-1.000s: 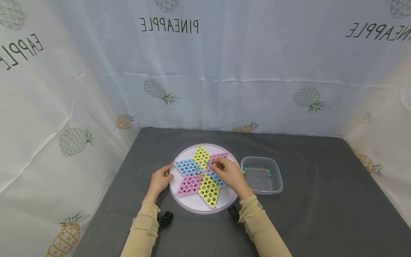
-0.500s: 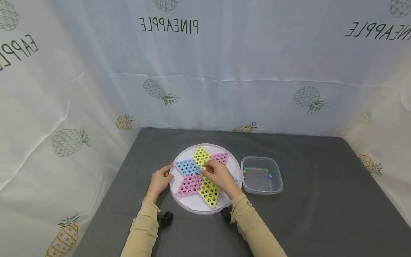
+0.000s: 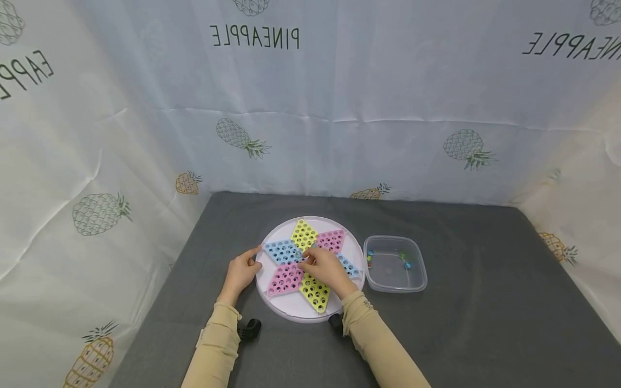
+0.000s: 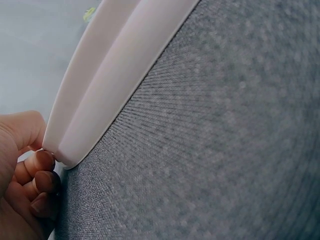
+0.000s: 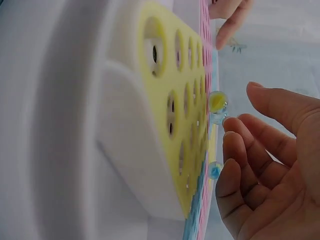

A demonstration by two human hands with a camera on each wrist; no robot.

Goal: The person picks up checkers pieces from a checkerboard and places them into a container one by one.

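Observation:
A round white Chinese checkers board (image 3: 286, 306) bears a star of yellow, pink and blue points full of holes. My left hand (image 3: 241, 272) grips its left rim; in the left wrist view the fingers curl at the edge of the rim (image 4: 90, 110). Over the star's middle is my right hand (image 3: 327, 269), thumb and fingers parted with nothing between them. In the right wrist view a yellow marble (image 5: 218, 102) sits just ahead of its fingertips, overlapping a clear blue one behind. Another blue marble (image 5: 215, 170) stands lower in that view, beside the curved fingers.
Right of the board stands a clear plastic container (image 3: 395, 285) with several coloured marbles (image 3: 406, 264) inside. Dark grey cloth (image 3: 485, 302) covers the table. A white pineapple-print curtain (image 3: 339, 151) hangs behind and at the sides. A black wrist device (image 3: 250, 329) shows at the left sleeve.
My right hand has moved left and slightly nearer, from beside the right pink point to the star's centre. The left hand has stayed at the rim.

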